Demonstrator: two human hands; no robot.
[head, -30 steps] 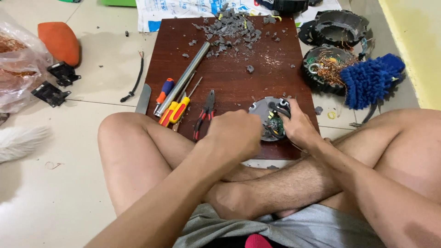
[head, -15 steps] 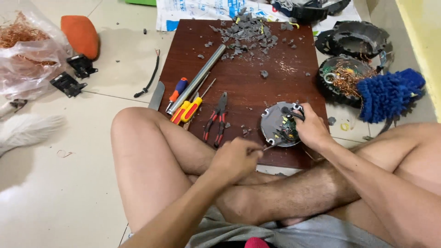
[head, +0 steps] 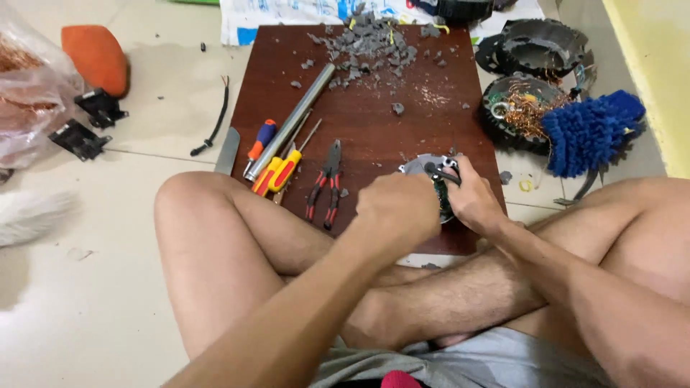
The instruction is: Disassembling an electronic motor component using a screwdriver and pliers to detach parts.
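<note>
Both hands' fingers clutch the round grey motor part [head: 431,169] (green winding showing), left hand [head: 399,208] fisted, right hand [head: 474,201] curled.

On the dark wooden board [head: 374,129] lie a pile of grey rubble [head: 370,47], a metal tube [head: 290,121], screwdrivers [head: 277,172] with orange and yellow handles, and red-handled pliers [head: 327,183]. To its right on the floor sit black round housings [head: 535,47], one holding copper wire [head: 528,111], and a blue shaggy mitt [head: 593,133]. To the left lie an orange pad [head: 95,57], a black cable [head: 215,126] and a clear bag [head: 29,100].
</note>
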